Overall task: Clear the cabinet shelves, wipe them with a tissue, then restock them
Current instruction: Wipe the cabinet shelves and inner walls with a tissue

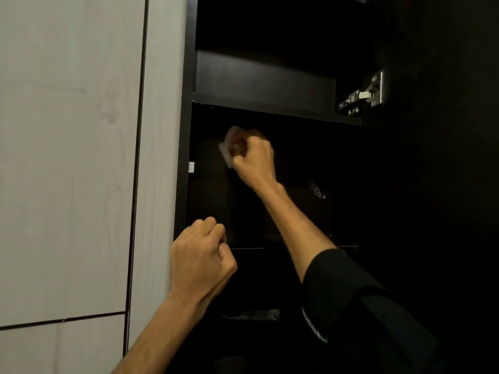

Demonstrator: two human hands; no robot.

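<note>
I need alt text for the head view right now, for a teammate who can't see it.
The right hand grips a white tissue inside the dark cabinet, in the compartment under a shelf. The left hand is fisted, holding nothing, near the cabinet's left front edge. A metal hinge shows upper right; a pale panel fills the left.

A single head-worn view looks forward and somewhat upward into a dark cabinet (270,76), close enough that both forearms fill the lower frame. The right hand (251,155), gripping a tissue (226,152), sits near the centre; a shelf edge (275,110) runs just above that grip, pale wall panels (70,157) lie left of it, and a hinge (363,94) is up to its right.
</note>
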